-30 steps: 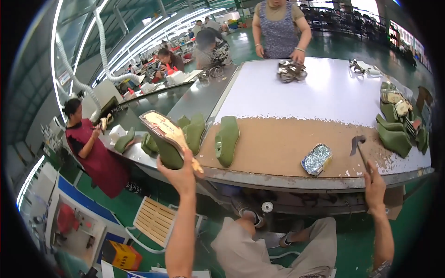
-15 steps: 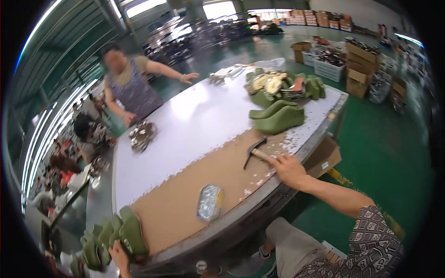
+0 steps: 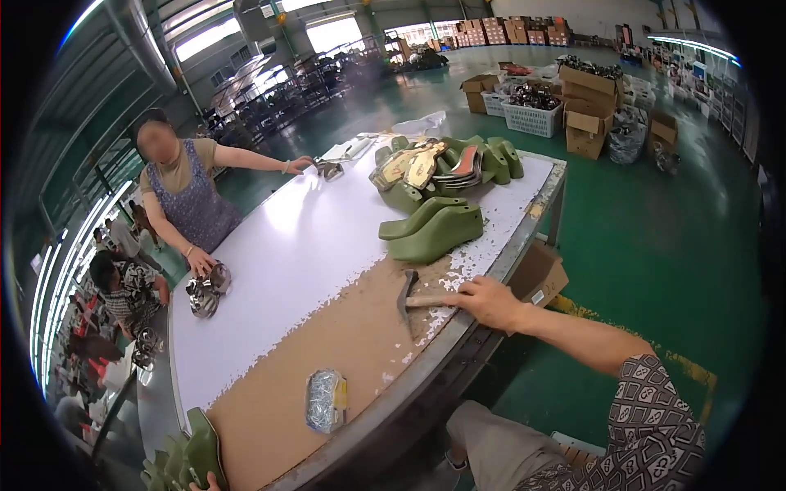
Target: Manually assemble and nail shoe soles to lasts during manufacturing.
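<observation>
My right hand (image 3: pixel 491 304) is closed around the wooden handle of a hammer (image 3: pixel 426 301), whose dark metal head rests at the bare brown patch of the table. At the lower left edge, my left hand (image 3: pixel 208 484) shows only in part, its fingers curled against a green shoe last (image 3: pixel 201 450). Several more green shoe lasts (image 3: pixel 166 465) stand in a row beside it. Between my hands lies a clear plastic container (image 3: pixel 326 399) with shiny silvery contents. Past the hammer, a pair of green lasts (image 3: pixel 434 232) lies on its side.
The table (image 3: pixel 270 245) has a worn white covering. Green lasts and gold sole-shaped plates (image 3: pixel 412 166) are piled at its far right. Across it, a co-worker (image 3: pixel 184 180) touches shiny metal pieces (image 3: pixel 208 291). An open carton (image 3: pixel 539 273) sits under the table's right edge; cartons (image 3: pixel 588 123) stand beyond.
The view has swung to the right. The hammer has turned from slanting to nearly level in my right hand. My left hand has slipped mostly out of the lower edge. The co-worker's hand reaches metal pieces.
</observation>
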`<action>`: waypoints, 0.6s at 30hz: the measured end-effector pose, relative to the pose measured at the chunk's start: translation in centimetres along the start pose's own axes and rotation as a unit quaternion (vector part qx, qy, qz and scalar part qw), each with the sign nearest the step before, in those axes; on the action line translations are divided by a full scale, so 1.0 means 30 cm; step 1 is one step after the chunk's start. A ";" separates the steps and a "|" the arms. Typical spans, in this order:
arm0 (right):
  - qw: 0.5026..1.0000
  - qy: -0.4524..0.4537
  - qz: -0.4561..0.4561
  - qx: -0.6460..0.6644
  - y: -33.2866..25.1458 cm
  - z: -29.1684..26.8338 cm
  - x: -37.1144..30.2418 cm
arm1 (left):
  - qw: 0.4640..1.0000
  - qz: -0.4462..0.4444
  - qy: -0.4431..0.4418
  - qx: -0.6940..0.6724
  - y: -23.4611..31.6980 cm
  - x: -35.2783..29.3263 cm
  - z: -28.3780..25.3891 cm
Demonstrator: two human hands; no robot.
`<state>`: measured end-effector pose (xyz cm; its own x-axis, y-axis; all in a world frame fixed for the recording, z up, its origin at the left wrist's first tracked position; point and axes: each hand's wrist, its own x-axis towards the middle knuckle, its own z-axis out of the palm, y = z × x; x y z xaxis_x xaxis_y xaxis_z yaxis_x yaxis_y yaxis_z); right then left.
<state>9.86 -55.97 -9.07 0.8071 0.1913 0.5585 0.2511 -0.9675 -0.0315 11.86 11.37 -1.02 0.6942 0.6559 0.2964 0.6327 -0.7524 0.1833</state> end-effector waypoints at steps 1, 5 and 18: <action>1.000 -0.004 0.015 -0.008 0.022 -0.027 -0.017 | 0.997 0.007 0.059 0.057 0.013 -0.011 0.012; 0.999 -0.010 0.025 -0.030 0.096 -0.108 -0.104 | 0.934 0.190 0.299 0.035 0.053 -0.048 0.115; 0.956 0.107 0.269 -0.053 0.197 -0.233 -0.293 | 0.877 0.369 -0.106 -0.290 0.624 -0.599 0.176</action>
<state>0.51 -64.52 -8.37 0.6736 -0.3660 0.6421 -0.2349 -0.9297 -0.2835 13.03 -14.19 -7.86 0.9283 -0.0718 0.3649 -0.2534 -0.8402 0.4794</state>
